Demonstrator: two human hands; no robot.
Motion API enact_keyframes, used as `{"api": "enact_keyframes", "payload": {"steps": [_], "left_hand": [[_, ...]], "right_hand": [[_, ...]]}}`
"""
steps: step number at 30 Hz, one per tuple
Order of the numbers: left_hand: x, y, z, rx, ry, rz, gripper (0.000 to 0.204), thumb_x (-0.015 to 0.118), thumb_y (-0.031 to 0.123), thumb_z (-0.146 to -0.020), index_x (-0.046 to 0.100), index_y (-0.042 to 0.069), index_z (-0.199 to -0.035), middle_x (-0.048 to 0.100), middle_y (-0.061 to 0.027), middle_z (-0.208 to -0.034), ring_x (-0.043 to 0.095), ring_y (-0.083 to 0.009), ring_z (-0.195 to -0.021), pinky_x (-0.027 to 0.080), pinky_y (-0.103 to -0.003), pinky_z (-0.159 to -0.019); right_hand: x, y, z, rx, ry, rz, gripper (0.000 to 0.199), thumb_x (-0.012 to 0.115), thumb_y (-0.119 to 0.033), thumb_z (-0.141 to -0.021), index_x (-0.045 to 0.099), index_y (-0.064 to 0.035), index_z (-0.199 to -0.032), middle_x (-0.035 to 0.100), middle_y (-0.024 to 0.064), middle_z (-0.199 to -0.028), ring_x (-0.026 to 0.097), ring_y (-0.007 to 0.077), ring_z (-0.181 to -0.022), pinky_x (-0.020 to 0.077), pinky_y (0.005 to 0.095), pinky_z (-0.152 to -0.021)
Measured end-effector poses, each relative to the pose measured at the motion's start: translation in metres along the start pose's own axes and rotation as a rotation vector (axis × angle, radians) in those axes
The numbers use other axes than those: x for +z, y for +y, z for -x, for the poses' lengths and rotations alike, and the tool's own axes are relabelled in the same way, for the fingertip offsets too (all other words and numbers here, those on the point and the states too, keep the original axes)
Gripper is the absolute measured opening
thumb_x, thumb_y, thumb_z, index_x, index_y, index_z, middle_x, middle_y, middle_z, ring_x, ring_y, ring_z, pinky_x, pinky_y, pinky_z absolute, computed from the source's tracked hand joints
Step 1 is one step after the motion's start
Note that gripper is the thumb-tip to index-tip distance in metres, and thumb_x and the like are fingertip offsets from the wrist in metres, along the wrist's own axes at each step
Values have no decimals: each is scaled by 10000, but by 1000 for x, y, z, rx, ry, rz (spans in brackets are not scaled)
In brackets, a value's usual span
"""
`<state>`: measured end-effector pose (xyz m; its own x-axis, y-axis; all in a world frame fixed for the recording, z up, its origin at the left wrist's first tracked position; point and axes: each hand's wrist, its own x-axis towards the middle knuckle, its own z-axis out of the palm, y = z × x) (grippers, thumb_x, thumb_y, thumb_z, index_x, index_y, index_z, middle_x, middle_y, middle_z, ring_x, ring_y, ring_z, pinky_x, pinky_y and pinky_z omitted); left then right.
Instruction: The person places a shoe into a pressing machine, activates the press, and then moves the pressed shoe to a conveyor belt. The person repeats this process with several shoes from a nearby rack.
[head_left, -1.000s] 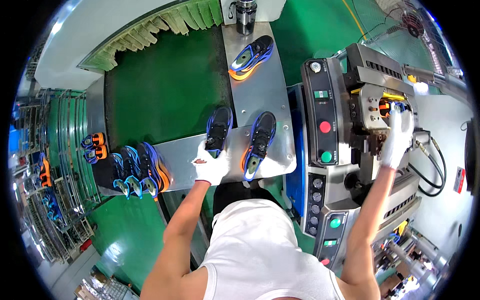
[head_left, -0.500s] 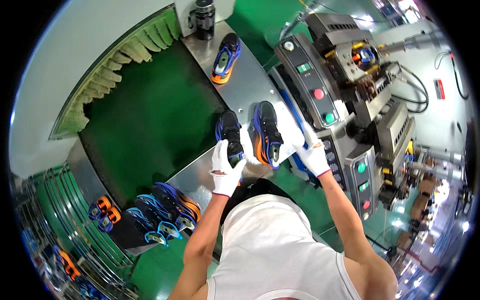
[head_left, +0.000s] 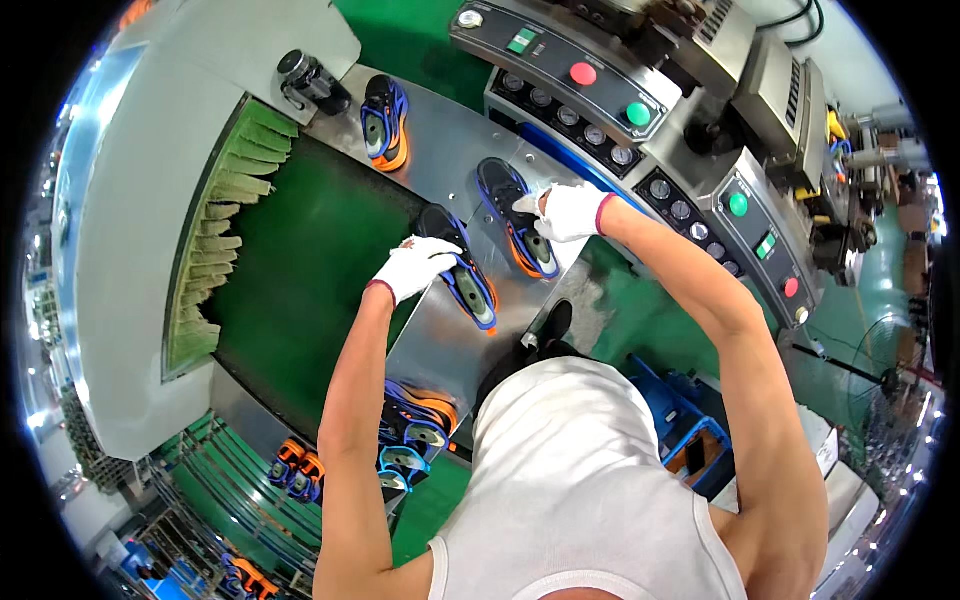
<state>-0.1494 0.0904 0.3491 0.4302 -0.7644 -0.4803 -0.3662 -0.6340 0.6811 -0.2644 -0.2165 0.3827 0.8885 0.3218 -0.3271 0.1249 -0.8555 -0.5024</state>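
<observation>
Two black running shoes with blue and orange soles lie side by side on the metal ledge, toes pointing away from me. My left hand, in a white glove, is at the left side of the left shoe, its fingers bent onto the upper by the laces. My right hand, gloved too, reaches in from the right over the right shoe. Its fingers are closed at the shoe's tongue and opening. Both shoes stay on the metal; the exact fingertip grip is partly hidden.
Another such shoe and a dark bottle stand farther along the ledge. Left is a green conveyor belt under a fringed opening. A button panel borders the right. More shoes lie nearer me.
My right hand has come from beside the machine onto the right shoe. My left hand has shifted from above the left shoe's opening to its left side. The whole view has turned.
</observation>
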Motion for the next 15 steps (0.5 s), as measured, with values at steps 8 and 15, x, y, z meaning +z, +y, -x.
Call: {"api": "enact_keyframes", "payload": {"steps": [8, 15], "left_hand": [[12, 13, -9, -255, -27, 257, 286, 595, 160, -1001, 728, 64, -1235, 739, -71, -1071, 700, -159, -940, 591, -321, -822], [13, 25, -16, -354, 7, 330, 267, 597, 128, -995, 734, 67, -1216, 725, -43, -995, 669, -129, -883, 576, -315, -778]], "right_hand": [[26, 36, -9, -144, 140, -87, 134, 612, -82, -818, 672, -46, -932, 676, 226, -792, 671, 429, -763, 513, 489, -690], [17, 44, -19, -93, 93, -104, 126, 605, -74, -812, 708, -55, -881, 697, 218, -811, 693, 413, -803, 527, 481, -706]]}}
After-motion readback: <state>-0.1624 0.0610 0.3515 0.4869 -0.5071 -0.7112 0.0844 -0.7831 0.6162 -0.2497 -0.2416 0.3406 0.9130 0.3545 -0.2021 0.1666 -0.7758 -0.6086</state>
